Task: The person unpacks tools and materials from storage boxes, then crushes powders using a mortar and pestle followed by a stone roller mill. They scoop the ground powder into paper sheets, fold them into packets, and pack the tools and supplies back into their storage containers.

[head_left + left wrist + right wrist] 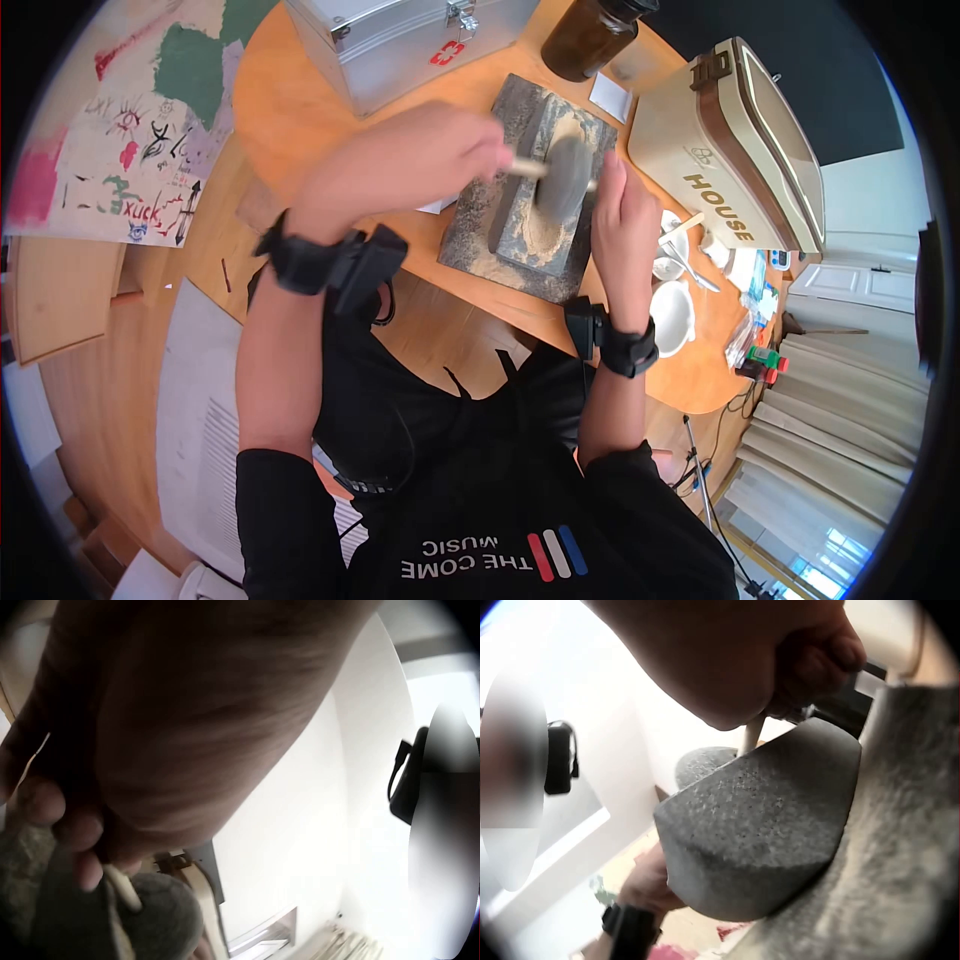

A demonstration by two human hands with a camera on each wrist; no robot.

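A grey stone grinding wheel [567, 180] stands in a long stone trough [512, 205] on a dark slab [468, 245]. Pale ground powder [545, 245] lies in the trough and is scattered over the slab. My left hand [455, 148], blurred, grips the pale wooden handle [525, 167] on the wheel's left side. At the wheel's right side, my right hand [625, 225] curls round the handle's other end, mostly hidden by its fingers. The trough's blunt end [757, 817] fills the middle of the right wrist view, with part of the wheel [703, 766] behind it.
On the orange table [450, 285], a silver case [400, 55] and a brown jar [588, 42] stand beyond the slab. A cream box [700, 170] is at right, near a white bowl [672, 318] and a spoon [690, 266].
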